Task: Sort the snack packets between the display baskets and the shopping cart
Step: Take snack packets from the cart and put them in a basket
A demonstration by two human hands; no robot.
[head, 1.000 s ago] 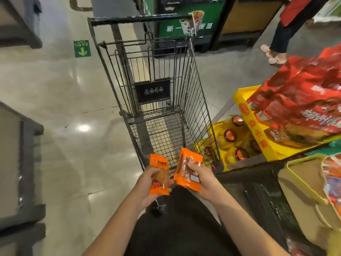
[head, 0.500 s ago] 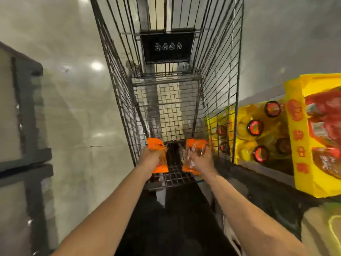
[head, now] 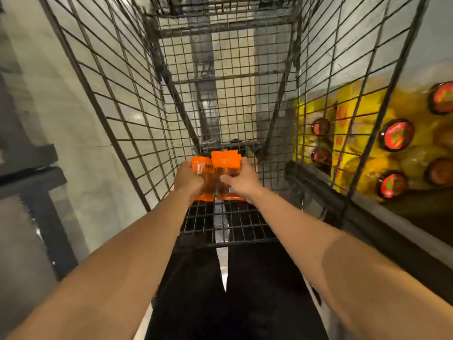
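Pale polished floor [head: 81, 133] shows through the wire on every side as I look down into the shopping cart [head: 137, 114]. At centre frame my left hand [head: 187, 181] grips one orange snack packet [head: 199, 168] and my right hand [head: 241, 180] grips another orange packet [head: 225, 163], the two pressed side by side, low inside the cart just above its mesh bottom. Neither is let go yet, and I see no other packets lying in the cart, so I judge the sorting barely begun. Both packets look small, flat and crinkly, with clear windows; the print is blurred. At right of the frame, behind the wire, sit yellow boxes [head: 348, 114] of red-capped jars [head: 396, 136].
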